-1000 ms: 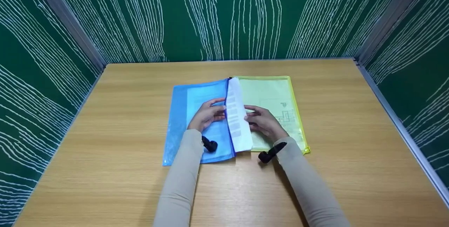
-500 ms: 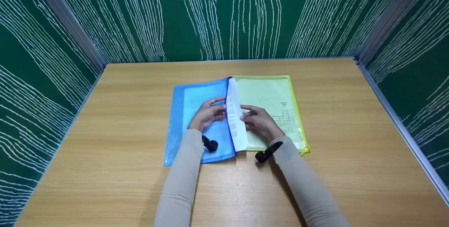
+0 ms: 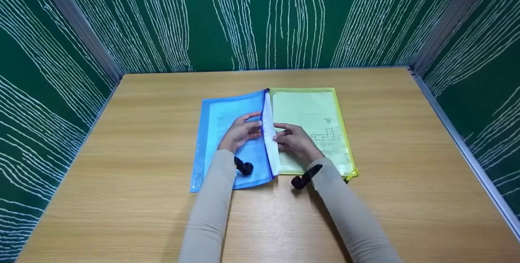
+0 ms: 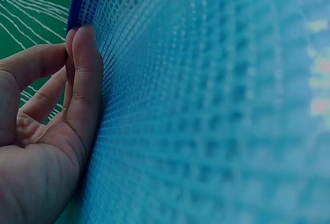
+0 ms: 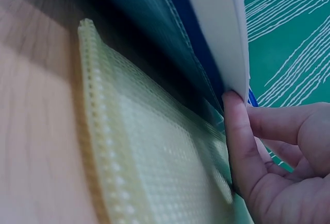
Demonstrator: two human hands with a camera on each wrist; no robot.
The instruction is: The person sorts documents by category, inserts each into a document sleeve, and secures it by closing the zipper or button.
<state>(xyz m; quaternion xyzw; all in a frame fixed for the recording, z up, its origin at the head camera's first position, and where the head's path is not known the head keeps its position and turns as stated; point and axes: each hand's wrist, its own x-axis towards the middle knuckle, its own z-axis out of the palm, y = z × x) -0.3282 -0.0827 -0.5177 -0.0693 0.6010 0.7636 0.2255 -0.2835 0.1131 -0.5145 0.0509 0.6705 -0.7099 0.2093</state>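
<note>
A blue mesh zip pouch lies on the left with its opening facing right. My left hand pinches the dark blue edge of that opening; the left wrist view has thumb and fingertips at the rim. Out of the mouth sticks a narrow strip of white papers, the rest showing through the blue mesh. My right hand pinches the papers' outer edge between thumb and fingers. Under it lies a yellow mesh zip pouch with a printed drawing sheet inside, partly overlapped by the blue pouch.
The wooden table carries both pouches near its middle. Green panels with white wavy lines stand around the back and sides, framed by grey posts. A yellow zip pull sits at the yellow pouch's lower right corner.
My right hand has moved left with the papers' edge, and the white strip outside the blue pouch has narrowed. My left hand has stayed at the pouch's opening.
</note>
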